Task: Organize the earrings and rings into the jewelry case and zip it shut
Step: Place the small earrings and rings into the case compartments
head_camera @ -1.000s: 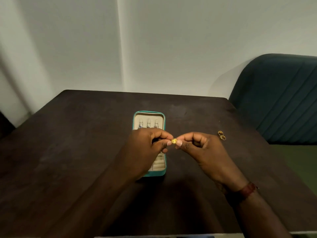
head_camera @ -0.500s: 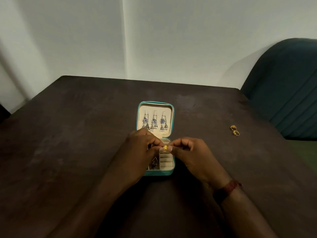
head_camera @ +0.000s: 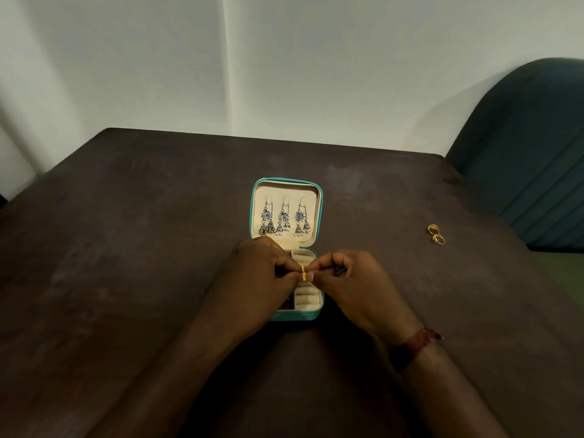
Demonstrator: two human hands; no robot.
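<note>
A teal jewelry case point(head_camera: 319, 213) lies open on the dark table point(head_camera: 126, 248), its cream lid holding three silver-blue dangling earrings point(head_camera: 284, 220). Over the case's lower half with its cream ring rolls, a gold ring point(head_camera: 304, 273) is pinched between my left hand point(head_camera: 262, 279) and my right hand point(head_camera: 354, 286), thumb and fingertips of both on it. My left hand hides the left part of the lower tray. Two more gold rings point(head_camera: 435, 233) lie loose on the table to the right.
A dark green padded chair point(head_camera: 531, 153) stands at the table's right far corner. A pale wall rises behind the table's far edge. My right wrist wears a reddish band point(head_camera: 417, 341).
The view tilted down, so the lid's earrings came into sight. Both hands moved from above the case down over its lower tray, still pinching the gold ring between them.
</note>
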